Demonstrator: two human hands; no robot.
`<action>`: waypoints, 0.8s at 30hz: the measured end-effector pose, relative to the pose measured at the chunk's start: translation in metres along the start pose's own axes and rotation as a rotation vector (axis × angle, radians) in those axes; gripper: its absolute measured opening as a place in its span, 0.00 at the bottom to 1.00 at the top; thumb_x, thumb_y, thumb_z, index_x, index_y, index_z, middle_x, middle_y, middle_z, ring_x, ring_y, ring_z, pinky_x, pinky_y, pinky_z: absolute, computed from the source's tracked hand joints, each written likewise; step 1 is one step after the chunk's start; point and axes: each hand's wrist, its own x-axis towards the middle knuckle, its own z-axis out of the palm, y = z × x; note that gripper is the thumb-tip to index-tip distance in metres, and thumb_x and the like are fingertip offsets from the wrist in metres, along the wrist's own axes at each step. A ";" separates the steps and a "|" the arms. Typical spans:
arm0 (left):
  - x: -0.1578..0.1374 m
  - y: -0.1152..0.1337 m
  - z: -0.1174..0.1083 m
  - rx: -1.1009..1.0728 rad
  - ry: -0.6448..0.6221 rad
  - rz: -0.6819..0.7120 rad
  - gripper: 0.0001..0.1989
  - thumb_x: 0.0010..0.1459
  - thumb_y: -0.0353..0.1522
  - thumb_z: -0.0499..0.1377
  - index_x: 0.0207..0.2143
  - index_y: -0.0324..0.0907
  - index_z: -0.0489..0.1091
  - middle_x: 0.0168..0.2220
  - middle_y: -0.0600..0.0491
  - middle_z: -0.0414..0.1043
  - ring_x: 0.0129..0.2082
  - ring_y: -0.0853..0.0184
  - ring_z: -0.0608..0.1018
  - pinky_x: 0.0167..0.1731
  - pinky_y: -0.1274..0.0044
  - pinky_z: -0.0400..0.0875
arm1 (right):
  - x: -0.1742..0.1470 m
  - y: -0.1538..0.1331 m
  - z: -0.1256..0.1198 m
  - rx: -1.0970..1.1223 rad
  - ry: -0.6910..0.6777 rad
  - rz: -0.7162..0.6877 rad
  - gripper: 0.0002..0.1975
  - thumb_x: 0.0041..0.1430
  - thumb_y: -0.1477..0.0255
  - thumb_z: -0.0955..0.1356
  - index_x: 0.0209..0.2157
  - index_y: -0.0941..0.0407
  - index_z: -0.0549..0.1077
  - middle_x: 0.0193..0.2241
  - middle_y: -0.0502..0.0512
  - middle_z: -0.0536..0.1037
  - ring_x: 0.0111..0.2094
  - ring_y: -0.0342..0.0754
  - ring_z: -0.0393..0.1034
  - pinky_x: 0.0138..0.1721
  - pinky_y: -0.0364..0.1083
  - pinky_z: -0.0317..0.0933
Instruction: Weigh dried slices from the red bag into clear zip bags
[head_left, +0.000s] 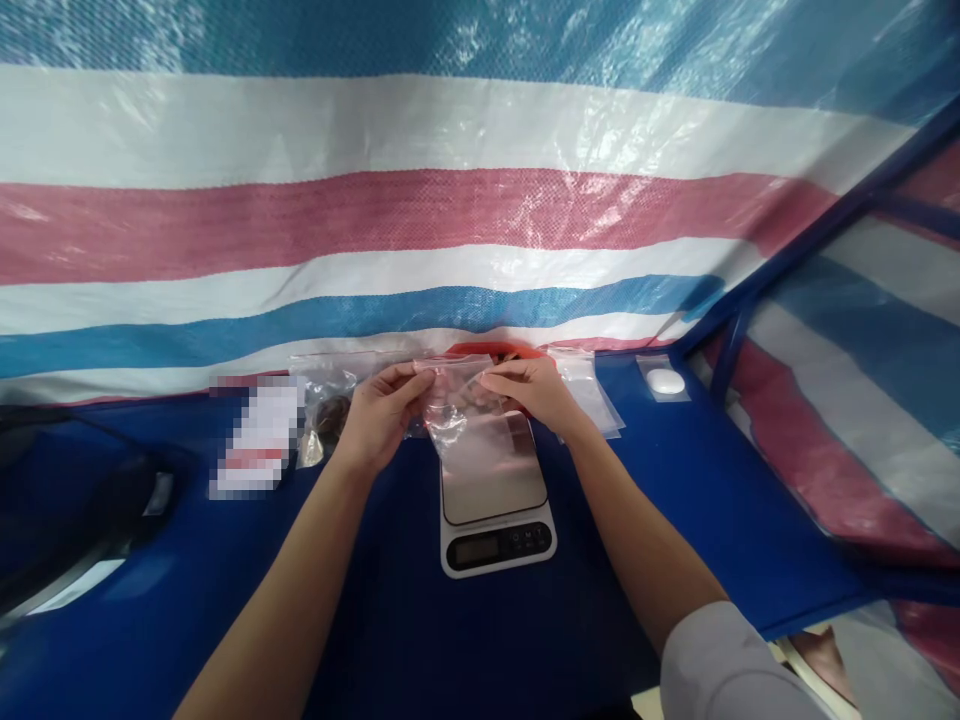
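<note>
A clear plastic bag (457, 415) hangs between my two hands, above the far part of a white kitchen scale (495, 490) with a metal top. My left hand (382, 415) pinches the bag's upper left corner between thumb and fingers. At the bag's upper right, my right hand (536, 388) has thumb and fingers closed on its edge. Through the film, whatever lies behind looks blurred. Beyond the hands shows the rim of an orange-red container (529, 351) with brownish pieces in it, partly hidden by the bag and my right hand.
Left of my left hand lies a clear bag of dark items (330, 412), beside a blurred-out white and red object (255, 440). Flat clear bags (589, 390) lie to the right, then a small bag with a white oval piece (665, 381). A striped tarp (375, 220) rises behind the blue table (720, 500).
</note>
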 end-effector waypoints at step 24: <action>-0.008 0.001 0.000 0.623 -0.142 0.222 0.18 0.51 0.43 0.68 0.38 0.40 0.81 0.37 0.49 0.82 0.35 0.61 0.80 0.39 0.71 0.74 | -0.002 -0.009 -0.009 -0.222 -0.122 -0.006 0.13 0.53 0.63 0.74 0.36 0.57 0.84 0.28 0.53 0.80 0.30 0.46 0.74 0.31 0.46 0.71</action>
